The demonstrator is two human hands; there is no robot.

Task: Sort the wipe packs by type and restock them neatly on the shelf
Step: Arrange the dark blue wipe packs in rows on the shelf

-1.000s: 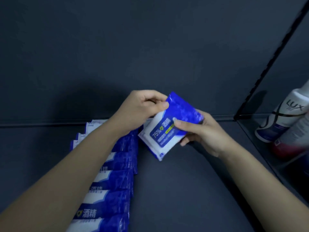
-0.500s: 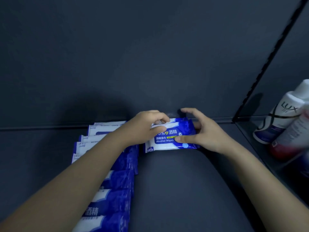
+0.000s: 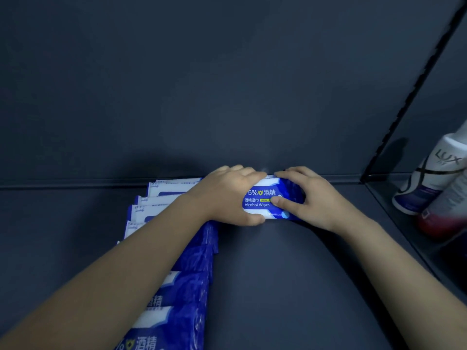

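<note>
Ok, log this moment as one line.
wipe pack: standing on shelf, at back wall | left hand: grips pack | right hand: grips pack | row of packs: beside it, left

The left hand and the right hand are both bare; the left forearm and the right forearm are bare too, uncovered from the wrist to the lower edge of the view, smooth and slender. The right thumb's nail is short and rounded; the left hand's knuckles show as low ridges; finer detail of either hand is lost in the dim light and blur.
</note>
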